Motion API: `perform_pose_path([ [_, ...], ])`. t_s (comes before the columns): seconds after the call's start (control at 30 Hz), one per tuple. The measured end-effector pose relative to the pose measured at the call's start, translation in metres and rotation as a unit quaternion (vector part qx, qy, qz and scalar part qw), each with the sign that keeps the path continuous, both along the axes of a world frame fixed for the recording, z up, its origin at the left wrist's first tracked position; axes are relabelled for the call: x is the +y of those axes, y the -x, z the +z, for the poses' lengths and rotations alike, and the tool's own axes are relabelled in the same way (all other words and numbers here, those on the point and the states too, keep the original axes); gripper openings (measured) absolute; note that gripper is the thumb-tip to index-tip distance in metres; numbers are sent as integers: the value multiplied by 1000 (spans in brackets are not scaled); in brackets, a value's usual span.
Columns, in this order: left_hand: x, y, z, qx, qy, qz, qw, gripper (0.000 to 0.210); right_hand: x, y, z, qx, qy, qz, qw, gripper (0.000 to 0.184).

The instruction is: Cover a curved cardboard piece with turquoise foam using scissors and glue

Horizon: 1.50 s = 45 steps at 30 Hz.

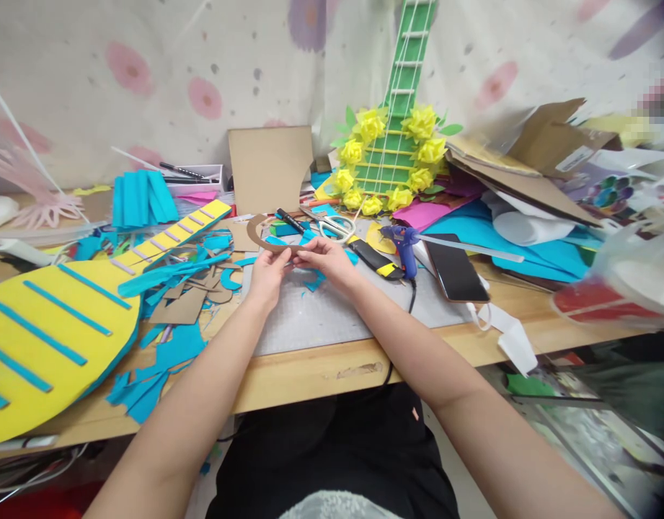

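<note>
Label: a white sticker [574, 158] is borne by the brown cardboard box [545, 131] at right; its print cannot be read.
Grip: a curved brown cardboard strip [254, 232] is pinched in the fingertips of the left hand [269, 275] and right hand [327, 259].
Strip position: held over the grey cutting mat [310, 328].
Surface: pale wooden table [304, 378], strewn at left with blue paper scraps [179, 344].
Backdrop: white flower-printed sheet [166, 50], hung behind.

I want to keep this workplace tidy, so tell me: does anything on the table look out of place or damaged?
Yes. The table has a rough brown patch near its front edge, perhaps damage. At right, a white scrap overhangs that edge; blue scraps lie strewn at left.
</note>
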<state>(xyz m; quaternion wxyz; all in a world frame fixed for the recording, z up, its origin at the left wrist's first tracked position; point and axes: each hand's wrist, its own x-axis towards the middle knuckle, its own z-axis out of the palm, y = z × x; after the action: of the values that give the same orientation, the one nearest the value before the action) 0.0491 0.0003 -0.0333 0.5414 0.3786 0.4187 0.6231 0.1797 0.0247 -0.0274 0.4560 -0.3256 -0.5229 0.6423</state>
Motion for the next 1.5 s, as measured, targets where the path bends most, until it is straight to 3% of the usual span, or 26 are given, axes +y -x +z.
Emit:
perform_pose_path([
  [0.07,0,3,0,1,-10,4,1000,28,6,-9,8,-79,-63,-2,995,24],
  [0.13,1,6,1,13,-19,6,1000,28,17,-24,19,-199,-139,-56,968,17],
  [0.2,1,10,0,36,-21,11,999,29,32,-41,28,-358,-195,-169,897,11],
  [0.27,2,12,0,60,-21,11,998,30,47,-54,34,-518,-222,-206,800,16],
  [0.33,3,13,-1,78,-23,0,997,32,59,-59,34,-629,-238,-175,719,23],
  [0.4,3,15,-1,88,-24,-15,996,31,67,-55,30,-698,-251,-127,658,27],
  [0.5,4,19,0,92,-27,-34,995,29,74,-43,28,-744,-255,-103,609,27],
  [0.6,5,22,0,88,-25,-38,995,27,75,-39,38,-757,-225,-93,606,27],
  [0.7,7,26,-1,71,-17,-39,997,25,66,-51,54,-749,-178,-74,633,23],
  [0.8,7,28,1,50,-23,-53,997,23,44,-70,63,-691,-185,-48,697,18],
  [0.87,6,30,1,44,-33,-68,996,22,26,-79,59,-633,-212,-60,742,21],
  [0.97,5,32,1,43,-40,-92,994,21,4,-79,42,-568,-283,-48,771,45],
  [1.1,5,33,-1,40,-44,-114,992,23,-11,-64,22,-568,-381,-10,730,50],
  [1.2,6,34,-2,44,-34,-117,992,26,-14,-58,16,-595,-402,-7,696,53],
  [1.5,7,34,-3,54,-28,-111,992,24,-18,-58,14,-618,-382,-14,688,56],
])
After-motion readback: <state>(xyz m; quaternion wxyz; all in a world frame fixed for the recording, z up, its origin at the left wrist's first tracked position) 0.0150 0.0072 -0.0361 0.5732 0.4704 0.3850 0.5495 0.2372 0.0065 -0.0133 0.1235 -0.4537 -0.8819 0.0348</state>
